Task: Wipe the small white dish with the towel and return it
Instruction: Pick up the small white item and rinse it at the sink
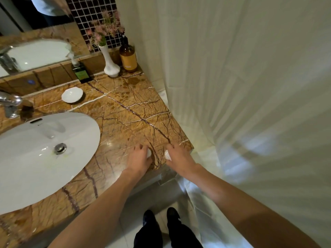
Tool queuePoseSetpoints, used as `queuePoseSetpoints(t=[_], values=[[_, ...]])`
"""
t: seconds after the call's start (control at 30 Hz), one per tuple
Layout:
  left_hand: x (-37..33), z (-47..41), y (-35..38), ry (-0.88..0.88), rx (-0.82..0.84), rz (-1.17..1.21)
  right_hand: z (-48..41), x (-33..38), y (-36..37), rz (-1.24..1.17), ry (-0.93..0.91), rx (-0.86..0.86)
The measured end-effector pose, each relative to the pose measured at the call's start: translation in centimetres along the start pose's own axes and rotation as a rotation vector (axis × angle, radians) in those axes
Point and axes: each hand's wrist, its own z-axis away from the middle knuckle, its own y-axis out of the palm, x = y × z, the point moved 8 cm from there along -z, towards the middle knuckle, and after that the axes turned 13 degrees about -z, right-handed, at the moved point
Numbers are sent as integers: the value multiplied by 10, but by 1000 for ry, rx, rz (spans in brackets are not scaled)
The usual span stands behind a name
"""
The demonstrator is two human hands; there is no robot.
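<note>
Both hands are resting palm-down near the front corner of the brown marble bench (125, 111), side by side with a strip of bare stone between them. The left hand (138, 159) is curling its fingers around something small and white that is peeking out at its thumb side; the right hand (176, 158) is doing the same, with a white scrap showing at its inner edge. Most of each white piece is lying hidden under the hand, so whether it is towel or something else cannot be told, and how tightly the fingers are closing is hard to judge.

The small white dish (72, 94) is sitting well beyond the hands and off to their left, near the back of the bench, untouched and empty-looking. Further back, beyond the hands, a white vase (110, 65) with pink flowers is standing just beside an amber pump bottle (128, 57), with a dark green bottle (81, 73) to their left against the mirror ledge. The white sink basin (26, 158) is lying left of the left hand, its edge being cut off by the frame, as is the chrome faucet (9, 102). A pale shower curtain (241, 77) is hanging right of the right hand, blurred lower down.
</note>
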Motion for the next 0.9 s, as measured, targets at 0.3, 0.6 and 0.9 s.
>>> queuePoseSetpoints(t=[0.3,0.6,0.9], values=[[9,3,-11,-86,-68,34,-2,14,3,-69,-58,23],[72,35,-56,-303,-135,134,-41,78,10,-2,-244,132],[167,47,-81,-419,-188,194,-99,161,38,-3,-359,174]])
